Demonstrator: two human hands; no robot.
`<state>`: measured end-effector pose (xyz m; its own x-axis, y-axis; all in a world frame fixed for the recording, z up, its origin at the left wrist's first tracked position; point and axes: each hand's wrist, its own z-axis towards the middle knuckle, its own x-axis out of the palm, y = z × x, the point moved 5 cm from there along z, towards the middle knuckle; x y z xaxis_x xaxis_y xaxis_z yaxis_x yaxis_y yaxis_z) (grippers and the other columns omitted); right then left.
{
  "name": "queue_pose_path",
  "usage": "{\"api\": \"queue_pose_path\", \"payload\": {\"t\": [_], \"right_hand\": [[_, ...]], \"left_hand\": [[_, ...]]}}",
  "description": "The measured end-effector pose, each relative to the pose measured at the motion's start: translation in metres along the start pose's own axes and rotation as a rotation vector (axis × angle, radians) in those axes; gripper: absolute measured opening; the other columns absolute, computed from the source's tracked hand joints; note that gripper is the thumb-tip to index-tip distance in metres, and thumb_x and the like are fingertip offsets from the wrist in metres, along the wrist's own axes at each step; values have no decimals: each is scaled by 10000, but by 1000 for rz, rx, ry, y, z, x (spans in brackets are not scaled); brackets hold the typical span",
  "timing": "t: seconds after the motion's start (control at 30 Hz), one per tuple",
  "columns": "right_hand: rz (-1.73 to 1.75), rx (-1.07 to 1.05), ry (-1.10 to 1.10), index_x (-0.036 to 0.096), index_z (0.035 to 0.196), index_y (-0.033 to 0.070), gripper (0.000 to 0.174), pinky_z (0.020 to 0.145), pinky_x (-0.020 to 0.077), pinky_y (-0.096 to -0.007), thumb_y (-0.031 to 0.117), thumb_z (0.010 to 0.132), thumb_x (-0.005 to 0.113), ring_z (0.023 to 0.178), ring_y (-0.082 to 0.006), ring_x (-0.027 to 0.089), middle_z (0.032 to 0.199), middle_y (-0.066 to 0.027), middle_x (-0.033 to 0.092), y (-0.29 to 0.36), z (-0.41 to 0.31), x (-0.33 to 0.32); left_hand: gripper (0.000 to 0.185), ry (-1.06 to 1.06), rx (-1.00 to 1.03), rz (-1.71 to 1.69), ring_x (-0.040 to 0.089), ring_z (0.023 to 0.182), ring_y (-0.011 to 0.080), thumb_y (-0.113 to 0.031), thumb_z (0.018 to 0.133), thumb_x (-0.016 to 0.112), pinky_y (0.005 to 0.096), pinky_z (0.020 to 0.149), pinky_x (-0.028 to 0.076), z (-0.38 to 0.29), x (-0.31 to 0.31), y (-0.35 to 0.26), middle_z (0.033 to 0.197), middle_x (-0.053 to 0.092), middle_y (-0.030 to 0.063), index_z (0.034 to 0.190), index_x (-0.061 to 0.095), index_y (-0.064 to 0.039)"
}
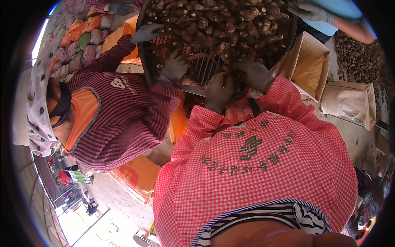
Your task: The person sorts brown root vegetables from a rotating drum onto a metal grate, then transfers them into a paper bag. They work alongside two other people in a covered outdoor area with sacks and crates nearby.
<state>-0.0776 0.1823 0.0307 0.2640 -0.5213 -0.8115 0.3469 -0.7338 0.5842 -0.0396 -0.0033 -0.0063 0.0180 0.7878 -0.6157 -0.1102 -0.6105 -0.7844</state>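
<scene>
Before me is a large dark round sorting tray [140,58] heaped with brown taro-like corms [202,24]. A grate of metal bars [202,66] shows near its front edge. My left hand [219,89], in a grey work glove, is at the front rim beside the bars, its fingers bent. My right hand [254,74], gloved likewise, reaches over the dark corms to the right of the grate, fingers pointing left. Shadow and the gloves hide whether either hand holds a corm.
A co-worker in a checked smock [123,108] stands close at left, with gloved hands [174,66] at the tray. Another person's gloved hand [311,14] is at upper right. Open paper-like bags [348,100] stand at right; filled sacks [89,40] are piled at upper left.
</scene>
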Motion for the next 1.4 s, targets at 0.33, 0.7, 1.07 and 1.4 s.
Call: {"api": "queue_pose_path", "payload": {"t": [0.33,0.7,1.07,1.4], "right_hand": [[-403,161,143,674,1409,136,449,917,594,-515,121,962,639,1106,-414,732,1211,-212,717,-13,30,52],[30,-286,-15,710,1257,79,455,917,587,-492,267,857,821,1059,-408,723,1168,-200,725,100,-16,37],[323,-417,195,740,1176,91,320,779,593,-445,291,927,740,946,-371,751,1043,-174,746,69,-37,48],[-368,355,101,712,1318,75,460,1002,588,-499,424,1025,651,1176,-399,729,1267,-200,753,-85,57,9]], "left_hand": [[261,4,-407,-565,735,972,149,-190,1106,607,314,816,591,-41,-12,59,1102,770,79,1251,725,-8],[264,-173,79,-124,696,935,187,-246,1117,574,352,877,576,-45,-47,30,1050,736,59,1192,694,-23],[297,337,-41,-550,713,869,248,-288,1113,526,391,788,608,-51,-39,45,1030,749,112,1198,662,-38],[358,-140,-207,246,703,963,403,-264,1060,628,440,916,574,-60,-26,96,1163,728,201,1339,653,-41]]}}
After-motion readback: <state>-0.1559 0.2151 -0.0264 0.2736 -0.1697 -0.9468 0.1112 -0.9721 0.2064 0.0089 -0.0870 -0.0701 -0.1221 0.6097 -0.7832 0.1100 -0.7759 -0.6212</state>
